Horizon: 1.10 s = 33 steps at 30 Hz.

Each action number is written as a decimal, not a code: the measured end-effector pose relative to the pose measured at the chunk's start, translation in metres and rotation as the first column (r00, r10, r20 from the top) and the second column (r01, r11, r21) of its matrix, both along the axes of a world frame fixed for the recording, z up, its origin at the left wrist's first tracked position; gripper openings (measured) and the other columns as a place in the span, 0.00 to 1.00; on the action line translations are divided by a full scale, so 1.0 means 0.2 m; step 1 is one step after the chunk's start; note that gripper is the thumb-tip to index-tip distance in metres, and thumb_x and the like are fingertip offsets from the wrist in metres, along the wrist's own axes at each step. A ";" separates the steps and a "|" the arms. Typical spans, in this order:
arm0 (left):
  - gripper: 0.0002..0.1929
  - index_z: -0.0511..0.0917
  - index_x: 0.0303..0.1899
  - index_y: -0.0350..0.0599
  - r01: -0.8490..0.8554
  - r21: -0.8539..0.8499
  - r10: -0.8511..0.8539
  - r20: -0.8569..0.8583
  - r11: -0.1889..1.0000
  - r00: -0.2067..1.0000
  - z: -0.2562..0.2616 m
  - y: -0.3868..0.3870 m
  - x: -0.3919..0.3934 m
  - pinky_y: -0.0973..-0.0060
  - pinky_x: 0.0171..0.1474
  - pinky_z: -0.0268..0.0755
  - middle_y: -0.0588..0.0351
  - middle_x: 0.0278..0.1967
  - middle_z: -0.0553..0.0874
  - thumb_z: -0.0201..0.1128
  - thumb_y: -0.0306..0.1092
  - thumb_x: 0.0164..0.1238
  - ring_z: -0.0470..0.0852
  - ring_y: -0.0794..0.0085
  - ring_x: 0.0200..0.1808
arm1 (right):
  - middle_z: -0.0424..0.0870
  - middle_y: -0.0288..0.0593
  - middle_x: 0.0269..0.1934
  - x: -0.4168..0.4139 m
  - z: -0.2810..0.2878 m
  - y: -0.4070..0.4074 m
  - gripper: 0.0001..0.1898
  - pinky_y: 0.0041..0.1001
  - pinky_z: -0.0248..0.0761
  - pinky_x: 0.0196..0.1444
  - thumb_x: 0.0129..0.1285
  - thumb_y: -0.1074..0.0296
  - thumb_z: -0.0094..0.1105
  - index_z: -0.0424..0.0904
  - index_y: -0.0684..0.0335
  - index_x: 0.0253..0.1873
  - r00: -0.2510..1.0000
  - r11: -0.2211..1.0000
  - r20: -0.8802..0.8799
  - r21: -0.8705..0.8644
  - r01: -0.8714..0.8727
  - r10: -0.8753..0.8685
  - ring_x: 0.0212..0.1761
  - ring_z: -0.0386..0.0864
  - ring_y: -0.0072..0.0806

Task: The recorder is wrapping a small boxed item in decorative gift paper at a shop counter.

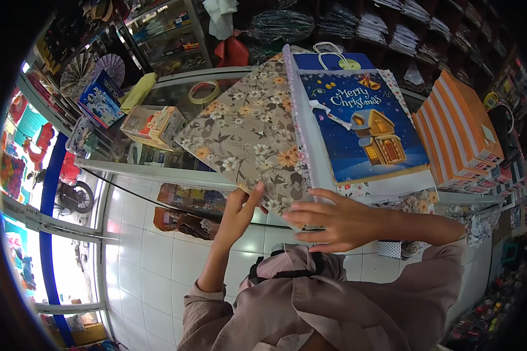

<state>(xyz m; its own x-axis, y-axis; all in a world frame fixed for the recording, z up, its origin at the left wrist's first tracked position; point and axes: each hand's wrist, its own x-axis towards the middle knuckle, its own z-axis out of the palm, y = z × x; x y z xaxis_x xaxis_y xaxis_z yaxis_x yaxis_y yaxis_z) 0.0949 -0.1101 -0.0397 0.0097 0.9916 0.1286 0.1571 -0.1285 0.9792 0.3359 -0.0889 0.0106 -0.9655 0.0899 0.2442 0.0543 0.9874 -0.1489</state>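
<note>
A sheet of floral wrapping paper [254, 127] lies at a slant on the glass counter and overhangs its near edge. My left hand [243, 208] grips that paper's near edge, thumb on top and fingers beneath. Spread fingers of my right hand [333, 219] rest at the near right corner of the same sheet; nothing is held in them. Beside the sheet, to the right, a blue Christmas paper bag [368, 131] with white handles lies on white paper [390, 191]. Between them runs the frilly pale purple edge [295, 109] of some item.
A roll of tape [204, 92], a small printed box [153, 127] and a blue box [100, 98] stand on the counter [180, 173] at left. Orange-and-white striped boxes [456, 136] are stacked at right. Shelves with packed goods line the back. White floor tiles lie below.
</note>
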 end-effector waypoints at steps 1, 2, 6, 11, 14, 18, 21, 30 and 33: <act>0.20 0.77 0.30 0.33 0.003 -0.001 -0.003 -0.001 1.000 1.000 -0.02 0.00 0.00 0.79 0.28 0.64 0.57 0.21 0.79 0.56 0.44 0.75 0.80 0.79 0.25 | 0.68 0.44 0.65 0.00 -0.02 -0.02 0.18 0.46 0.58 0.67 0.62 0.53 0.60 0.80 0.57 0.52 1.000 1.000 -0.001 -0.001 0.003 -0.003 0.69 0.63 0.33; 0.20 0.77 0.31 0.32 0.010 -0.007 -0.010 -0.018 1.000 1.000 -0.04 0.01 -0.01 0.78 0.27 0.63 0.58 0.21 0.78 0.56 0.43 0.75 0.79 0.79 0.24 | 0.69 0.39 0.66 -0.01 -0.06 -0.04 0.16 0.45 0.57 0.68 0.62 0.54 0.61 0.81 0.52 0.53 1.000 0.974 -0.008 0.225 0.024 -0.023 0.69 0.63 0.30; 0.18 0.78 0.32 0.32 -0.068 0.026 0.069 -0.021 0.997 0.997 -0.06 0.01 0.00 0.76 0.26 0.60 0.59 0.18 0.74 0.56 0.40 0.75 0.73 0.81 0.22 | 0.71 0.29 0.66 -0.01 -0.13 -0.01 0.12 0.42 0.57 0.70 0.63 0.56 0.61 0.82 0.44 0.51 0.981 0.804 -0.174 0.570 0.169 -0.082 0.69 0.62 0.25; 0.18 0.75 0.29 0.32 -0.069 0.009 0.069 -0.019 0.998 0.997 -0.04 0.01 0.01 0.78 0.26 0.60 0.60 0.18 0.70 0.55 0.39 0.75 0.68 0.82 0.21 | 0.74 0.23 0.62 0.02 -0.17 -0.06 0.09 0.39 0.58 0.69 0.63 0.58 0.61 0.82 0.41 0.48 0.961 0.751 -0.253 0.612 0.249 -0.113 0.67 0.64 0.21; 0.19 0.73 0.28 0.33 -0.055 -0.031 0.054 -0.025 0.998 0.998 -0.03 0.01 0.00 0.78 0.26 0.61 0.60 0.18 0.69 0.55 0.40 0.75 0.67 0.82 0.21 | 0.75 0.22 0.60 0.06 -0.21 -0.08 0.09 0.38 0.59 0.67 0.61 0.58 0.64 0.82 0.40 0.46 0.958 0.796 -0.274 0.561 0.230 -0.083 0.64 0.66 0.21; 0.19 0.73 0.28 0.33 -0.037 -0.032 0.037 0.001 0.999 0.999 -0.02 0.02 0.01 0.79 0.26 0.62 0.62 0.18 0.68 0.54 0.41 0.76 0.66 0.82 0.21 | 0.76 0.23 0.57 0.11 -0.22 -0.12 0.10 0.39 0.60 0.64 0.57 0.56 0.69 0.82 0.40 0.44 0.936 0.805 -0.296 0.498 0.323 -0.193 0.61 0.67 0.21; 0.19 0.73 0.30 0.33 -0.059 -0.003 0.059 0.026 0.998 0.998 -0.06 0.02 0.01 0.78 0.26 0.62 0.62 0.18 0.67 0.54 0.41 0.76 0.66 0.81 0.21 | 0.74 0.26 0.62 0.11 -0.25 -0.11 0.11 0.38 0.61 0.63 0.61 0.53 0.63 0.83 0.46 0.46 0.882 0.789 -0.390 0.438 0.431 -0.265 0.63 0.66 0.23; 0.20 0.73 0.25 0.29 -0.096 0.077 0.106 -0.138 0.992 0.985 -0.14 0.02 -0.01 0.75 0.26 0.58 0.56 0.16 0.69 0.60 0.38 0.72 0.63 0.78 0.20 | 0.74 0.31 0.63 0.10 -0.23 -0.14 0.12 0.37 0.64 0.58 0.60 0.61 0.62 0.85 0.52 0.48 0.931 0.804 -0.256 0.477 0.355 -0.259 0.62 0.67 0.25; 0.22 0.72 0.22 0.28 -0.118 0.065 0.125 -0.113 0.991 0.986 -0.08 0.03 -0.01 0.73 0.25 0.56 0.56 0.14 0.67 0.60 0.39 0.72 0.61 0.78 0.21 | 0.74 0.32 0.62 0.09 -0.23 -0.16 0.10 0.38 0.65 0.56 0.61 0.61 0.62 0.85 0.54 0.46 0.912 0.767 -0.289 0.499 0.404 -0.292 0.62 0.68 0.26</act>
<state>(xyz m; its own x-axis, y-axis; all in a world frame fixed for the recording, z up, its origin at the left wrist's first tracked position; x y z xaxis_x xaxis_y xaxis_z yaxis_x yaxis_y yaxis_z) 0.0938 -0.1039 -0.0559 -0.0920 0.9772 0.1913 0.2873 -0.1579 0.9447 0.3541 -0.1204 -0.0346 -0.8254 0.2115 0.5234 0.4372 0.8261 0.3556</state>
